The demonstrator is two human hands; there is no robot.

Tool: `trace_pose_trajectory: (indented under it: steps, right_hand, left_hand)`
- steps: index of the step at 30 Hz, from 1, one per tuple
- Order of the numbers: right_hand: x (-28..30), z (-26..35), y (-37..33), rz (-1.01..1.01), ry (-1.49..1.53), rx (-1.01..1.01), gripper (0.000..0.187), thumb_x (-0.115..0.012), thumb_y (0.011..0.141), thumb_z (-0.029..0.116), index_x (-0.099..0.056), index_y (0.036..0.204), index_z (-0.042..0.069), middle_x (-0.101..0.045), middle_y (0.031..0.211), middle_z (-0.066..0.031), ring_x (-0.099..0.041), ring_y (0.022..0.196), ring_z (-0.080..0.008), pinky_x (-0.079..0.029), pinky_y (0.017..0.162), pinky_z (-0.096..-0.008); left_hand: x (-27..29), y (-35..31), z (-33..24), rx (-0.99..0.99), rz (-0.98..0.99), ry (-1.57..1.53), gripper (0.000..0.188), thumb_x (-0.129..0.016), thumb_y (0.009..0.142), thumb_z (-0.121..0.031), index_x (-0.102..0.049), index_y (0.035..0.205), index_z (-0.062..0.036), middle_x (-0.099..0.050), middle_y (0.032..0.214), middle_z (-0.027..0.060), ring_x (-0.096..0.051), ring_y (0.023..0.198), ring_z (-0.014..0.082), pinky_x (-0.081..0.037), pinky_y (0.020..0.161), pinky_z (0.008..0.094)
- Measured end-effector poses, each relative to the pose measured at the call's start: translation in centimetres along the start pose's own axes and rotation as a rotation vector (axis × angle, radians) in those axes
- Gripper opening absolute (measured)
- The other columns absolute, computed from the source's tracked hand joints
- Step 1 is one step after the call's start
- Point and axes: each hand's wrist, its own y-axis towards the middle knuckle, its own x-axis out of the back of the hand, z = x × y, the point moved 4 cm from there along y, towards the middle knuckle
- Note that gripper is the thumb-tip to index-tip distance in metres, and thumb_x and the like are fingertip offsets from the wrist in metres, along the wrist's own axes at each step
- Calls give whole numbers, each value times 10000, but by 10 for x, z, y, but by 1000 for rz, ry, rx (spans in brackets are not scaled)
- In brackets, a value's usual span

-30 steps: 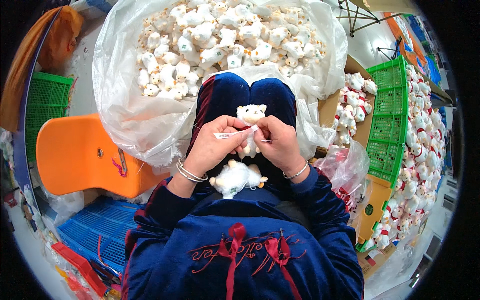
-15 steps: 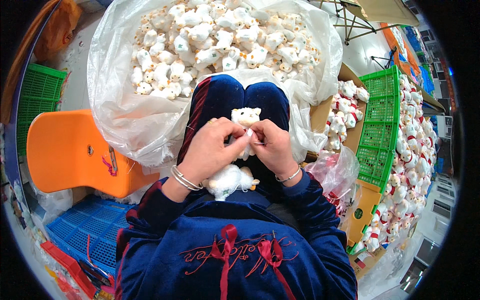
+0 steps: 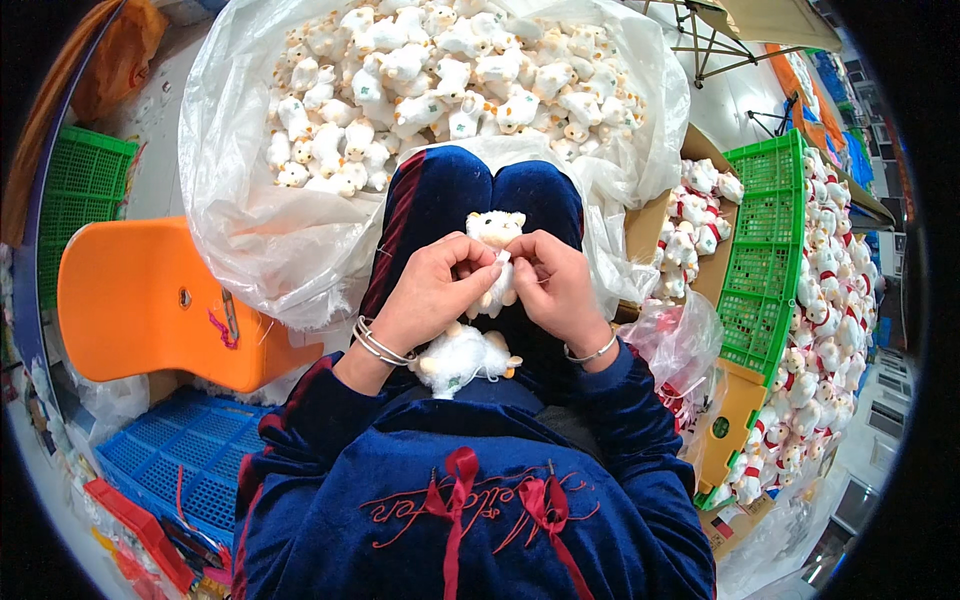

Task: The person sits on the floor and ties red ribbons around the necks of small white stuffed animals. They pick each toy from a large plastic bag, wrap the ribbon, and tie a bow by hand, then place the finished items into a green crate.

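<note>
A small white plush animal (image 3: 494,228) stands upright against my thighs, its head facing up between my hands. My left hand (image 3: 428,292) is closed in a pinch at the toy's neck, thumb and forefinger on a small white strip (image 3: 503,257) that looks like ribbon or a tag. From the other side, my right hand (image 3: 560,288) pinches the same strip with fingers curled. The toy's lower body shows between the two hands. Nearer to me, a second white plush toy (image 3: 462,358) lies on its side in my lap, a loose thread at it.
Beyond my knees, a large clear plastic bag (image 3: 235,215) holds a heap of plush toys. An orange chair (image 3: 130,300) is on the left, above a blue crate (image 3: 180,455). At right are a cardboard box (image 3: 645,230), a green crate (image 3: 762,260) and more toys with red scarves (image 3: 815,340).
My fingers have shifted slightly at the toy's neck; the right fingers now sit a little farther to the right. The lap toy lies as before.
</note>
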Motion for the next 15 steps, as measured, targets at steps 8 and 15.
trace_pose_trajectory:
  steps: [8, 15]
  right_hand:
    - [9, 13, 9, 131, 41, -190, 229, -800, 890, 162, -701, 1008, -8, -658, 776, -19, -520, 647, -40, -446, 581, -218]
    - [10, 6, 11, 142, 126, -196, 180, -782, 906, 114, -697, 1006, -9, -679, 806, -10, -578, 714, -46, -500, 636, -224]
  left_hand:
    - [-4, 3, -2, -105, -30, 84, 111, -735, 920, -97, -745, 983, -6, -583, 867, 6, -532, 709, 62, -459, 639, 228]
    - [-1, 5, -3, -98, 34, 76, 93, -712, 938, -87, -737, 995, -18, -567, 879, -13, -518, 742, 50, -444, 667, 213]
